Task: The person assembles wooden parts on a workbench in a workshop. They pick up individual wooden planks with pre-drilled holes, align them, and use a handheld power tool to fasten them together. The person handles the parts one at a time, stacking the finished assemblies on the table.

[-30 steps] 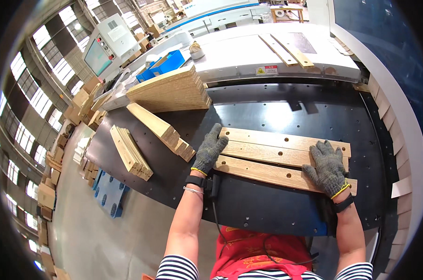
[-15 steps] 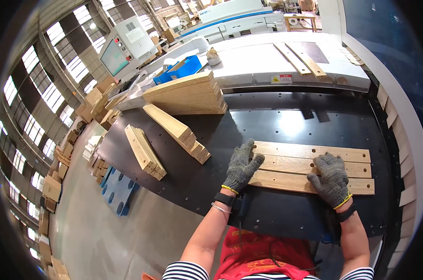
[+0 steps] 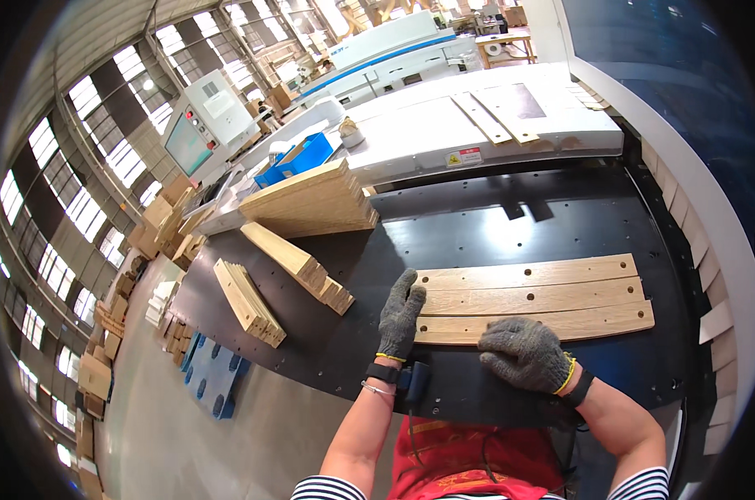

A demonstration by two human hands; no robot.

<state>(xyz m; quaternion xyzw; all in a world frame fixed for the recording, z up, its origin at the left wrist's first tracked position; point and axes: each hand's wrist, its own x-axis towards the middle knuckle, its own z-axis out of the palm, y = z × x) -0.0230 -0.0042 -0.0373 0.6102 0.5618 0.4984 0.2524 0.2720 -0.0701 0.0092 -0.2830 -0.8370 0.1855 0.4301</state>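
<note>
Three pale wooden slats with drilled holes lie side by side on a black tabletop [image 3: 444, 387]: a far slat [image 3: 561, 269], a middle slat [image 3: 477, 300] and a near slat [image 3: 594, 323]. Against their left ends rests my left hand [image 3: 402, 317], in a grey knit glove, open with fingers stretched out. My right hand [image 3: 523, 354], gloved alike, lies over the front edge of the near slat. Its fingers are loosely bent, the thumb stands apart from them, and nothing shows in its grasp.
Left on the tabletop stand a tall stack of boards [image 3: 311, 204], a middle slat stack [image 3: 290, 258] and a smaller one [image 3: 248, 300]. Behind are blue bins [image 3: 307, 154], a control panel [image 3: 207, 125] and two slats on a white machine bed [image 3: 394, 158]. A blue pallet [image 3: 211, 371] lies on the floor.
My right hand has slid left and nearer to me, from the slats' right part to the front edge. My left hand has shifted onto their left ends. The view has turned slightly.
</note>
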